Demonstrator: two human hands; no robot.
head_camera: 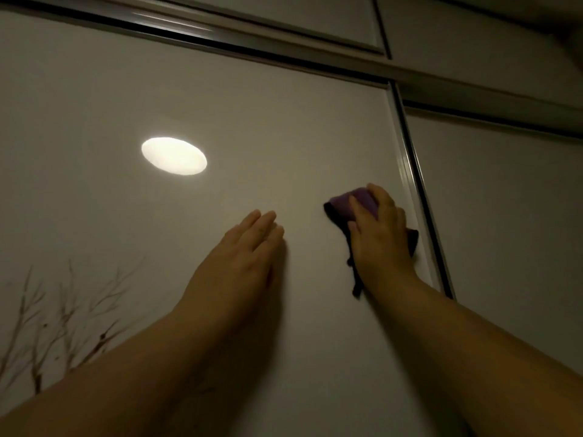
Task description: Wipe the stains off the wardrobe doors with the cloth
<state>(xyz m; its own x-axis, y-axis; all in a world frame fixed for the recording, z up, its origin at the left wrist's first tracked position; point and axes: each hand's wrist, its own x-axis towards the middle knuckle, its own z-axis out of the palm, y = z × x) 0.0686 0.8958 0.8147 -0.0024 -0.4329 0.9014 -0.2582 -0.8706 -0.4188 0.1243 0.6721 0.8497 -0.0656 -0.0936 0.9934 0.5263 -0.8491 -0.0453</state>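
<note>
Head view: right hand (380, 234) presses cloth (362, 205) on door (220, 115), nr frame edge (419, 197).

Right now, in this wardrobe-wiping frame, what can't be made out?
- Head view: stains on the wardrobe door; dim light, none discernible.
- Door surface under the cloth: hidden by it and the right hand.
- Left hand: palm contact hidden by its own back.
- Door bottoms: cut off by the frame edge.

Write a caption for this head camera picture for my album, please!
Right hand presses a purple cloth on the wardrobe door while the left hand rests flat beside it.
</note>
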